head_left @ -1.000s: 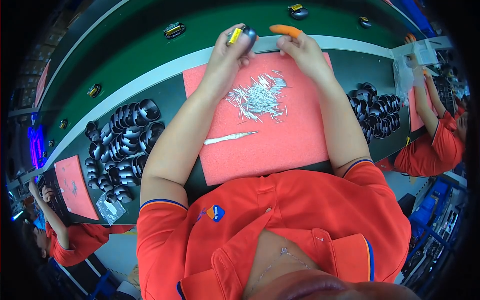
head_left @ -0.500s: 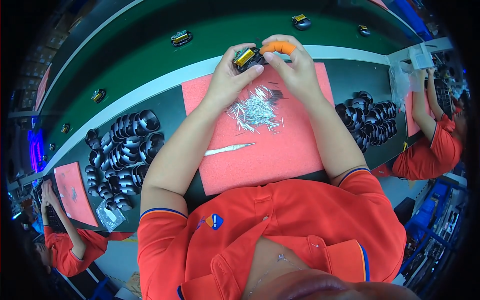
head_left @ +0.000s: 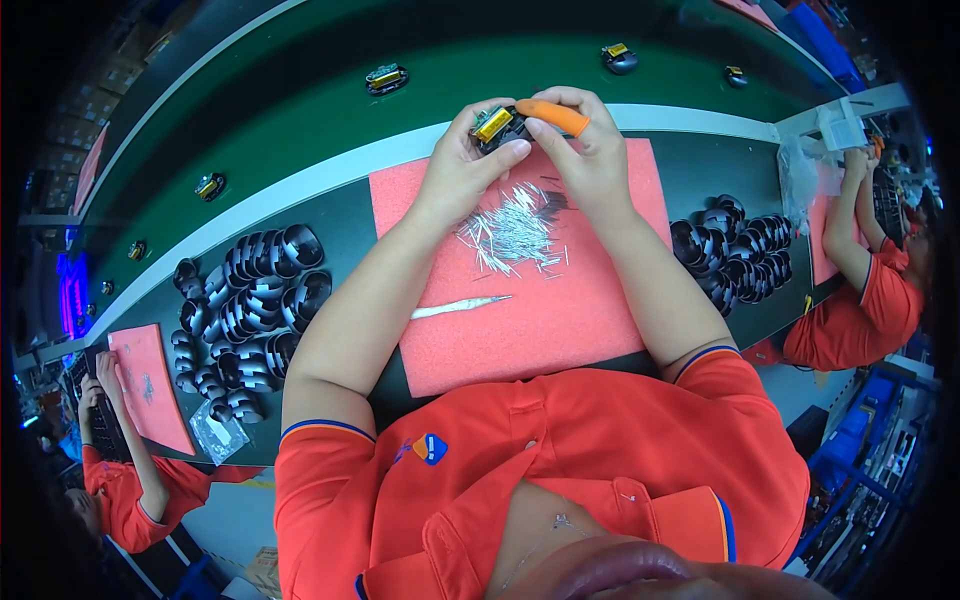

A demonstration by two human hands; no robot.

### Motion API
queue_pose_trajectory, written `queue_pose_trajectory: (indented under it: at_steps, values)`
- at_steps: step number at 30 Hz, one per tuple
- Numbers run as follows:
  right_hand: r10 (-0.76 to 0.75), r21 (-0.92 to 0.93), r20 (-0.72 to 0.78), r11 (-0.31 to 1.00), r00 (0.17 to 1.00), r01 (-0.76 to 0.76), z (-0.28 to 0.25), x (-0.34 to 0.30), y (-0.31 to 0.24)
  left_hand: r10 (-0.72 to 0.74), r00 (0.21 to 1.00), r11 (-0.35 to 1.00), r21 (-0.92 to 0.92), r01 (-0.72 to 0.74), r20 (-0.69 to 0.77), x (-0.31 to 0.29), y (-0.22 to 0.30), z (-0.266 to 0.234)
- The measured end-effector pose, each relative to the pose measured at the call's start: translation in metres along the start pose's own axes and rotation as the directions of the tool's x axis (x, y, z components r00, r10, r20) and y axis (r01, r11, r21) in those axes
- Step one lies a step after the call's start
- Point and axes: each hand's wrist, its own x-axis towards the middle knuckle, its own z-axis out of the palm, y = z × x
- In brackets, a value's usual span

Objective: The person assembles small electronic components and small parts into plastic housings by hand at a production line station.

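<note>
Above the far edge of a pink foam mat point(head_left: 520, 345), my left hand point(head_left: 455, 170) grips a black rounded electronic assembly with a yellow wrapped part point(head_left: 493, 125) and a bit of green circuit board. My right hand point(head_left: 598, 155) meets the same assembly from the right. Its index finger wears an orange finger cot point(head_left: 556, 115) and presses on the housing, with the thumb close below. Whether a small part sits between those fingertips cannot be seen. Under my hands, a heap of thin silvery pins point(head_left: 512, 230) lies on the mat. White-handled tweezers point(head_left: 460, 306) rest nearer to me, by my left forearm.
Black curved shells point(head_left: 262, 290) stand in rows at left, and more shells point(head_left: 735, 245) at right. Beyond a pale rail, the green conveyor point(head_left: 480, 70) carries similar assemblies point(head_left: 386, 79). Co-workers in red shirts sit at left point(head_left: 140, 495) and right point(head_left: 860, 310).
The orange-covered index finger has straightened from a bent pose against the assembly. Assemblies on the green belt have shifted slightly right. The whole view has tilted a little.
</note>
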Motion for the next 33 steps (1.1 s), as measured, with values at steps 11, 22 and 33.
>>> queue_pose_trajectory:
  at_steps: [11,22,33]
  values:
    - [-0.021,0.096,0.059,0.995,0.998,0.015,0.005,-0.002,-0.005,0.194,0.979,0.981,0.026,-0.193,-0.065,0.006,-0.009,-0.001]
    - [-0.085,-0.121,0.078,0.988,0.993,0.094,0.017,-0.003,0.001,0.147,0.977,0.931,0.355,-0.084,-0.153,0.009,-0.012,-0.011]
    - [0.333,0.275,-0.073,0.913,0.94,-0.302,-0.078,0.008,-0.035,0.382,0.917,0.299,0.923,-0.243,0.118,0.075,0.024,0.003]
